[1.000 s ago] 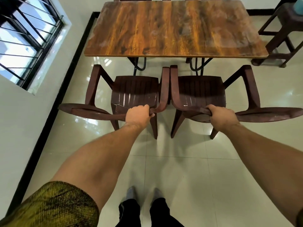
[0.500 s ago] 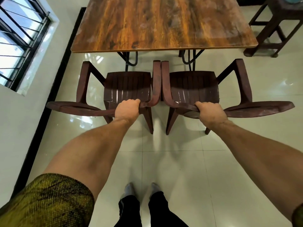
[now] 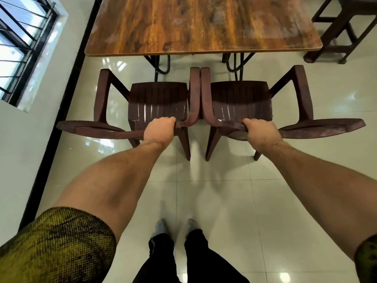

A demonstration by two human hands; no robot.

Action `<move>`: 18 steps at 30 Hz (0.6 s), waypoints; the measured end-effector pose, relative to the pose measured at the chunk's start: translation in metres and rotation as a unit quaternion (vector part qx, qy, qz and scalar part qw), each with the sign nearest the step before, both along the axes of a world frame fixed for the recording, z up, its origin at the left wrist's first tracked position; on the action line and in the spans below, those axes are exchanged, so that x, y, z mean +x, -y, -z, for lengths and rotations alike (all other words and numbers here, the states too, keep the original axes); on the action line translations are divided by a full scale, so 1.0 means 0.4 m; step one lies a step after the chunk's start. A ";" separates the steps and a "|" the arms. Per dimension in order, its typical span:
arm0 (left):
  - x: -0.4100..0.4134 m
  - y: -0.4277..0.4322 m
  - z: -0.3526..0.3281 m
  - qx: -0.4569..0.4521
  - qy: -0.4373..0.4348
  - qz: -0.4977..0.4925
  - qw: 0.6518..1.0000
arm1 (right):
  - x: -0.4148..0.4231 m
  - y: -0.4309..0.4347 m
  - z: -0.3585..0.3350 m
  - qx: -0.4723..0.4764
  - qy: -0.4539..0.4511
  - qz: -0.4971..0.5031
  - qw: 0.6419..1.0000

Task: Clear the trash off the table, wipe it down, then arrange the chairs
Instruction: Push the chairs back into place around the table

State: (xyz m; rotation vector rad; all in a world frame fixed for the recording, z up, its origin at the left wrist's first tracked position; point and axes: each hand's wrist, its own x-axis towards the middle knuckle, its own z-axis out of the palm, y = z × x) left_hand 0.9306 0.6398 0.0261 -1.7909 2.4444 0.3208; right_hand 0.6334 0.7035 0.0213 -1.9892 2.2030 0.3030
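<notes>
- The left hand (image 3: 158, 128) is clamped on the top rail of the left chair (image 3: 159, 99), with the fingers curled over the rail's far side and the knuckles up.
- The right hand (image 3: 260, 131) grips the top rail of the right chair (image 3: 240, 99) in the same way, fingers wrapped over it.
- Both chairs stand upright on the tiled floor (image 3: 214, 201), their seats just beyond the hands and facing away from the person.
- Between the two hands the chairs' inner armrests run side by side, just beside each other; whether they touch cannot be told.
- The wooden table (image 3: 204, 23) lies past the seats, farther from the hands, its near edge just beyond the armrests' front ends.
- A dark stool (image 3: 342, 27) stands beyond and to the right of the right hand.
- A barred window (image 3: 24, 48) is well out to the left of the left hand.
- Behind the hands, the person's feet in grey socks (image 3: 161, 225) stand together on the floor.
</notes>
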 end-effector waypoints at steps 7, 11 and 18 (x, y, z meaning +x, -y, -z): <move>0.005 0.029 -0.012 0.085 -0.003 0.027 0.996 | 0.029 0.001 -0.019 0.008 0.048 -0.016 0.999; 0.050 0.023 -0.037 0.068 0.002 0.070 0.995 | 0.108 0.009 -0.043 -0.043 0.079 -0.023 0.996; 0.186 0.035 -0.068 0.062 -0.022 0.027 0.997 | 0.351 0.074 -0.065 -0.096 0.138 -0.073 0.983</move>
